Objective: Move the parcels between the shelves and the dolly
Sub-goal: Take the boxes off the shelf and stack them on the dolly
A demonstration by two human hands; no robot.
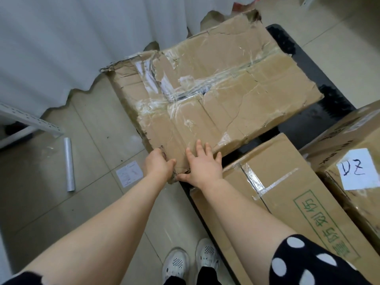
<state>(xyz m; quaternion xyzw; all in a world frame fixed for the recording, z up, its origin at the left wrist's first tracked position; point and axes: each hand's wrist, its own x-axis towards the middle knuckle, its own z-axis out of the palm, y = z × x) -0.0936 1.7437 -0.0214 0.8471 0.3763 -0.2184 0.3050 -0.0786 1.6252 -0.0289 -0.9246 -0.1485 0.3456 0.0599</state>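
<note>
1. Two white shoes stand on the tiled floor at the bottom edge of the frame, between black sleeves with white dots.
2. Both bare forearms reach up toward the middle of the frame.
3. The left hand grips the near corner of the battered parcel, its fingers curled round the torn edge.
4. The right hand lies flat on top of the same corner, fingers spread and straight, thumb at the edge; it clasps nothing.
5. At lower right, a neater parcel with green print lies on the black dolly, just beside the right wrist.
6. At the right edge sits a third parcel bearing a white handwritten label.
7. The battered parcel, wrapped in crumpled clear tape, fills the centre and lies across the dolly's far part; its left side reaches out over the tiles.
8. At left on the floor lie a pale roll and a printed sheet.
9. Farther left is a white perforated shelf rail, with a white curtain behind it.
</note>
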